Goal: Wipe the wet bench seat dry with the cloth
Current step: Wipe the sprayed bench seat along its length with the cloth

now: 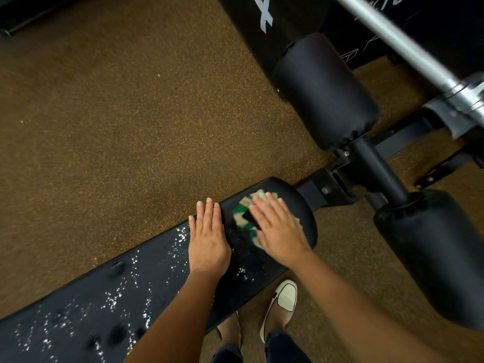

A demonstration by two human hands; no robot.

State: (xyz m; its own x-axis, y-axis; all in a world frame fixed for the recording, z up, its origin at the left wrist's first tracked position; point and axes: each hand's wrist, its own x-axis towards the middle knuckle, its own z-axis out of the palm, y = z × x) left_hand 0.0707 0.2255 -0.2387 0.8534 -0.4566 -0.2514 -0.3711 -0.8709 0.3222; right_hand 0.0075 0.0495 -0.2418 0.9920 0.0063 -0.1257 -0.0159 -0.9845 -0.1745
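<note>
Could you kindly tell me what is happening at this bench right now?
A person is wiping a black bench seat. The right hand presses a green-and-cream cloth flat against the seat's end near the leg rollers, while the left hand rests flat on the seat beside it. Water droplets cover the seat's lower-left stretch, so most of the drying is not yet done.

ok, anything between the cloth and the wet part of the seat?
Yes: the left hand lies flat on the seat beside the cloth, between it and most droplets. The right hand presses the cloth.
</note>
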